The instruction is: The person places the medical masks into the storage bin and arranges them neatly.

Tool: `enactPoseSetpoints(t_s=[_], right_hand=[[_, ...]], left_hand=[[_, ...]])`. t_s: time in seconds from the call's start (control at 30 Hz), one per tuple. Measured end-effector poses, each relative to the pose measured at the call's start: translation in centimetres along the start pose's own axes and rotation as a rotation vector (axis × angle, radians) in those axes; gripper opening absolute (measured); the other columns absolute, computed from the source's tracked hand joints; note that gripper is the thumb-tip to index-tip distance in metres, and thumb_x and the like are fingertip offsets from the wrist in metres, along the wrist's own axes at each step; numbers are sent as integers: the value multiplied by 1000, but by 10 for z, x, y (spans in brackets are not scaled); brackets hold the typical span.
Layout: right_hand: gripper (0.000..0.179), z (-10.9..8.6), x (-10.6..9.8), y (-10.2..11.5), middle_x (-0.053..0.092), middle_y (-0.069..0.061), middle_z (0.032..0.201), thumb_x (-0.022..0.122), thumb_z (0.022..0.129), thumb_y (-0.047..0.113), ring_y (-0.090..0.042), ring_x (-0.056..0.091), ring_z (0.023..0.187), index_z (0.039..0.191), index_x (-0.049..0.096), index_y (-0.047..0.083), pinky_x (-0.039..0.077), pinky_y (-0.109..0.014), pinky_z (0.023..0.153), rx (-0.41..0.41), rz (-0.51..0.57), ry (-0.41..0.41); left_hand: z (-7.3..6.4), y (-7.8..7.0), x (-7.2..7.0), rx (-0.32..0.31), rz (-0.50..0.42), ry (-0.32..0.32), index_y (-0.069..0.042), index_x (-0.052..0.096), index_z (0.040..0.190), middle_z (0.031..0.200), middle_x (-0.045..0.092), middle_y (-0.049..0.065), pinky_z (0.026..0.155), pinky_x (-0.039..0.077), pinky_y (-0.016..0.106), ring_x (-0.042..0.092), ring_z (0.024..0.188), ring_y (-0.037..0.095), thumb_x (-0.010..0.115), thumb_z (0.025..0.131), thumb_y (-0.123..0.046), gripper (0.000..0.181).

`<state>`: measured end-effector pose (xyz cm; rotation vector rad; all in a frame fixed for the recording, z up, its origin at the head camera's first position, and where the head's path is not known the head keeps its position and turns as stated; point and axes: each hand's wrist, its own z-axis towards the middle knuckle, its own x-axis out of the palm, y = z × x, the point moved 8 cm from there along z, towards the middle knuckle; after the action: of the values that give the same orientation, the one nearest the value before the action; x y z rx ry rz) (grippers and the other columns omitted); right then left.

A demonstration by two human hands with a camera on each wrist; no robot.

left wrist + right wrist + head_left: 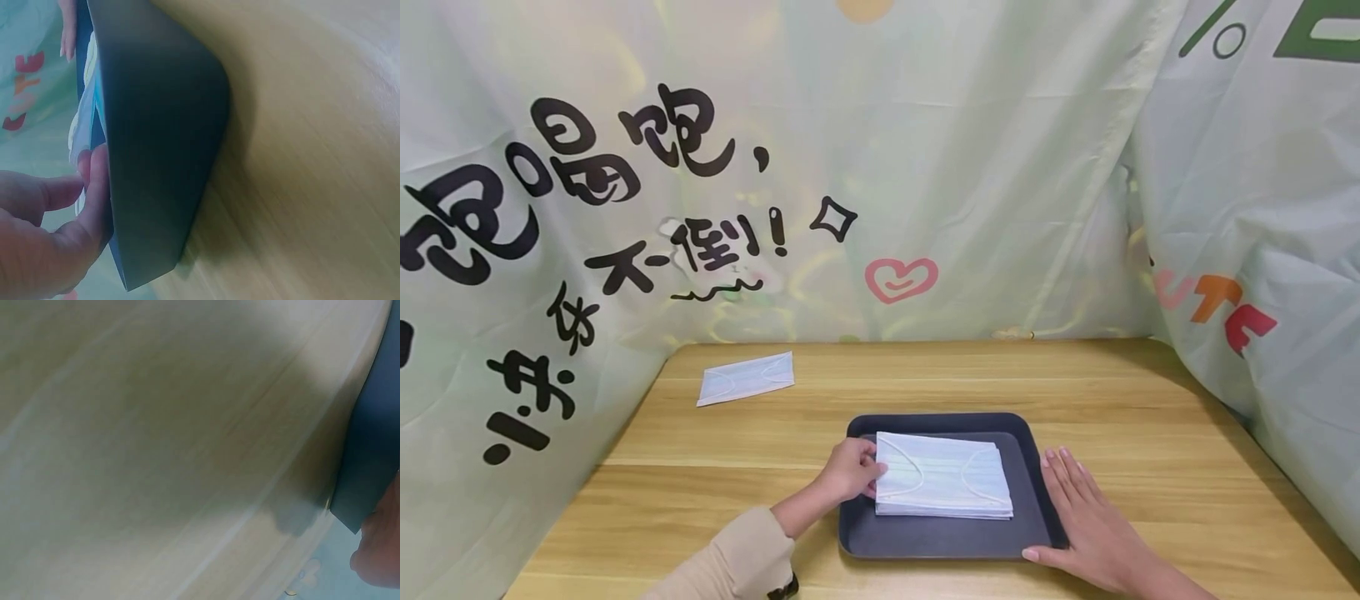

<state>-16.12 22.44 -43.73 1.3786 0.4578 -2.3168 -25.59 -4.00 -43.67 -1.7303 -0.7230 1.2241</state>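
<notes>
Pale blue face masks [940,475] lie stacked in a dark grey tray [955,543], white ear loops showing on the top one. At the stack's left edge, my left hand [850,468] pinches a mask's end between thumb and fingers. The left wrist view shows that mask [83,128] raised a little at the fingertips, just inside the tray wall [162,125]. My right hand [1093,525] lies with straight fingers along the tray's right side, its thumb at the front right corner. Only part of that hand [381,550] shows in the right wrist view.
A single face mask [747,379] lies flat on the wooden table [737,475], toward the back left. Printed cloth [1000,208] hangs behind the table and along both sides, close to its edges.
</notes>
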Motion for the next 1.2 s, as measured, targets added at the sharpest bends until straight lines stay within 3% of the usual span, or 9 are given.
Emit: enactPoseSetpoints(t_s=[0.2,0.4,0.5,0.8,1.0,1.1,1.2], right_hand=[[114,0,0,-1,-19,4,154,62,68,69,-14,-15,143,143,21,-6,-14,-21,114,16,-2,21],[115,-1,1,-2,-19,3,154,62,69,68,-14,-17,143,144,18,-5,-16,-20,113,26,9,42],[114,0,0,-1,-19,3,154,63,69,68,-13,-17,143,144,20,-6,-15,-20,113,27,10,39],[116,1,1,-1,-18,2,155,63,68,68,-14,-17,143,145,16,-4,-16,-20,113,33,9,53],[116,1,1,-2,-19,3,154,63,68,68,-14,-17,143,146,14,-4,-16,-19,112,38,15,55],[117,1,1,-2,-19,4,154,64,68,67,-13,-18,143,147,12,-3,-17,-19,112,41,19,63],[117,1,2,-1,-18,3,155,64,68,67,-13,-17,143,147,11,-2,-17,-19,112,37,26,64]], left_hand=[[-3,-3,-3,7,34,-18,23,50,115,63,61,12,49,55,27,55,47,8,59,83,8,36],[-12,-15,-8,89,227,-44,23,49,117,59,60,12,42,48,21,55,44,11,60,83,7,39],[-16,-23,-9,158,302,-53,19,55,112,60,62,12,42,43,18,54,45,10,60,84,5,32],[-23,-36,-15,400,383,-127,5,67,96,74,61,4,54,42,15,46,62,3,60,87,-4,14],[-35,-43,-26,604,519,-275,-2,68,98,93,64,5,70,53,24,61,84,13,63,86,-9,15],[-39,-41,-35,700,596,-366,-5,67,101,104,63,6,81,53,32,61,98,19,66,85,-12,18],[-41,-36,-45,765,669,-430,-6,66,104,108,63,9,86,52,37,60,102,22,68,82,-13,23]])
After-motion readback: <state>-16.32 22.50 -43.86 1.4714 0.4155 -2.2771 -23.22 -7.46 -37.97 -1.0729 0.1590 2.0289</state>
